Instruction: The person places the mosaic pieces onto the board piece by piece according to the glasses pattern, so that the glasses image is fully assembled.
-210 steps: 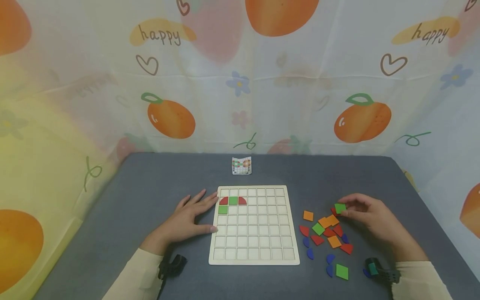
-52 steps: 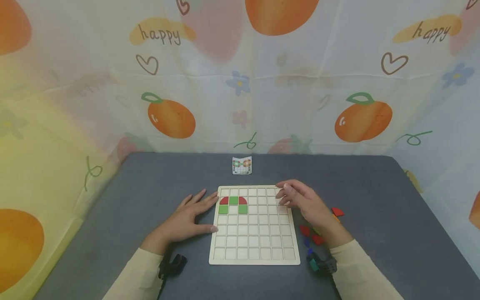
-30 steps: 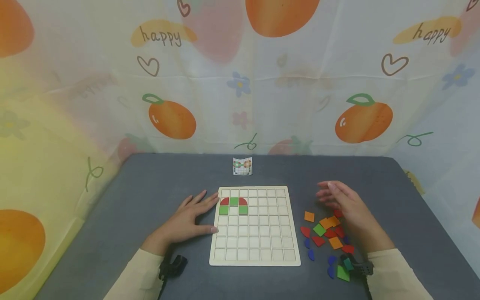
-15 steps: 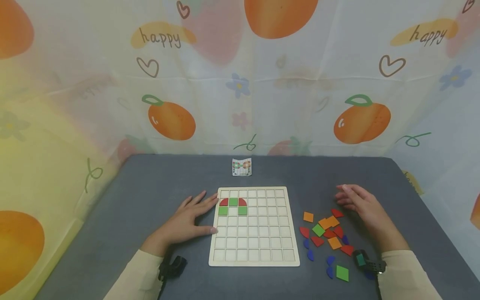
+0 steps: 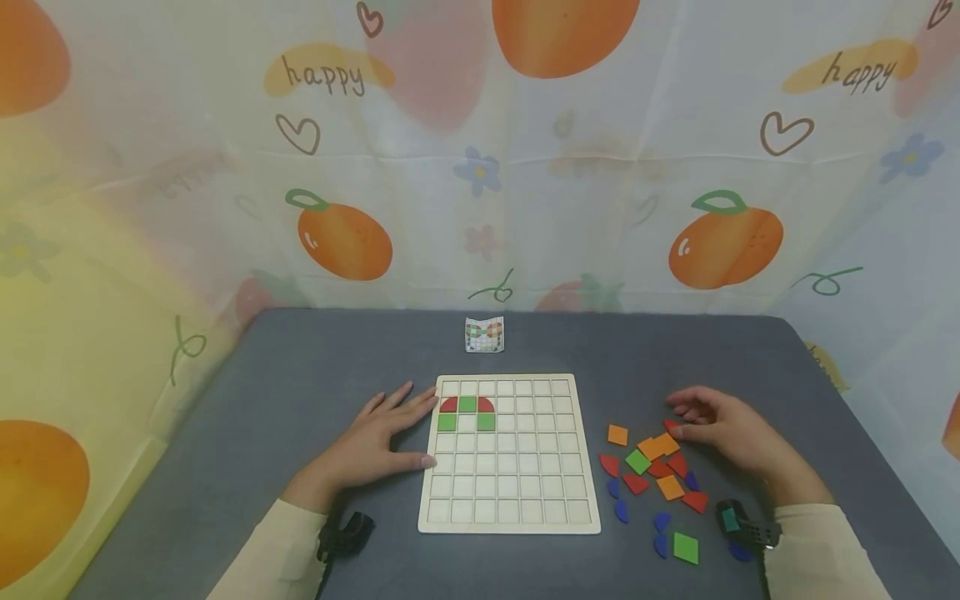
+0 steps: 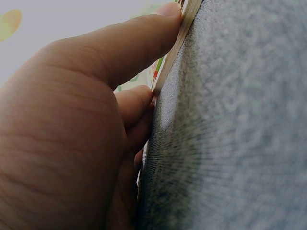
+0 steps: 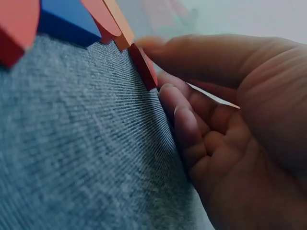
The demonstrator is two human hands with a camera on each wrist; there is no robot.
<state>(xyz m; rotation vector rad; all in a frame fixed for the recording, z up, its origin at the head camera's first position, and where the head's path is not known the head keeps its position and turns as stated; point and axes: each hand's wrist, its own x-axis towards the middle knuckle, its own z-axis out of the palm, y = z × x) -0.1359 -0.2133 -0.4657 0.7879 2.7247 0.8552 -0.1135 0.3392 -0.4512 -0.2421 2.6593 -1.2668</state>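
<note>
A pale gridded board (image 5: 513, 486) lies on the grey table. Near its upper left sit two red quarter-circle tiles (image 5: 448, 405) with a green square tile (image 5: 467, 404) between them; a green square (image 5: 447, 422) lies below each red one. My left hand (image 5: 367, 442) rests at the board's left edge, fingers spread, thumb and fingertips touching the rim. At the right, my right hand (image 5: 731, 429) has its thumb and curled fingers at a loose red quarter-circle tile (image 7: 144, 67), at the far edge of the tile pile. The hand partly covers that tile in the head view.
Right of the board lie loose orange squares (image 5: 618, 435), red quarter-circles (image 5: 635, 484), blue half-round pieces (image 5: 622, 511) and green squares (image 5: 686, 547). A small printed pattern card (image 5: 484, 334) stands behind the board. A patterned cloth (image 5: 525, 208) hangs behind the table.
A second green square now lies under the right-hand red tile on the board. My right hand has moved back right from the board, then down to the loose red tile. The left hand stays put.
</note>
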